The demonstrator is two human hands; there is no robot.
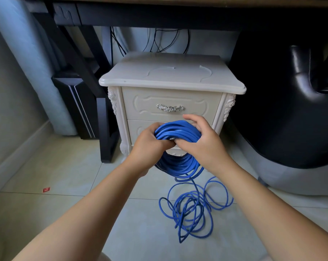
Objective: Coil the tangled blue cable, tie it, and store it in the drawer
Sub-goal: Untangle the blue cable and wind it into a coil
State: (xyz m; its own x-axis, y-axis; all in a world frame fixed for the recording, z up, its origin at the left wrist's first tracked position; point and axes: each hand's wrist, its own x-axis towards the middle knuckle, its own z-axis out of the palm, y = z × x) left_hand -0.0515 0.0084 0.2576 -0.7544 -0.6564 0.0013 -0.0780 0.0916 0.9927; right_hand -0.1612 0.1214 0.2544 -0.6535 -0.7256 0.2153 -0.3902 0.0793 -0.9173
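I grip the blue cable [178, 131] coil with left hand [150, 146] and right hand [201, 140] together; it looks springy, so I would hold the bundle's top.

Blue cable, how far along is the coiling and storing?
Done: a thick coil is already wound. In hand: the left hand and right hand both grip that coil. Left: a loose tangle lies on the floor, no tie shows, and the top drawer is shut.

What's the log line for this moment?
coiling; left hand grips coil; right hand grips coil; loose cable on floor; top drawer closed
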